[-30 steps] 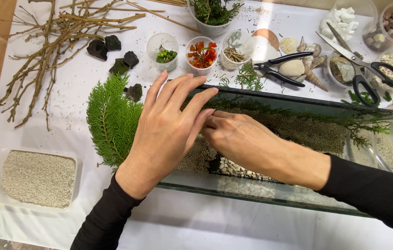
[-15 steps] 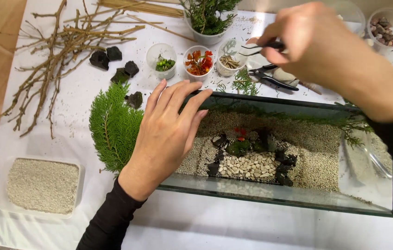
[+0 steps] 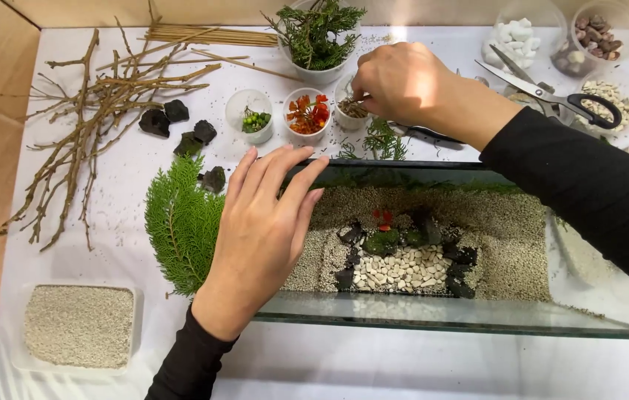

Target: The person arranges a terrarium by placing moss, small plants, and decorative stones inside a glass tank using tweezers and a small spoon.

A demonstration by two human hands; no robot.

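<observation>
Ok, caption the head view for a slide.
Left hand rests on glass tank; right hand reaches into a small cup.

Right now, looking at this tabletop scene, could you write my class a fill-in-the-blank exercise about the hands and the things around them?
1. The left hand rests flat on the glass ____.
2. The right hand reaches into a small white ____ beside the cup of red flowers.
3. The green fern sprig lies to the ____ of the left hand.
4. The scissors have ____ handles.

Missing words: tank; cup; left; black
</observation>
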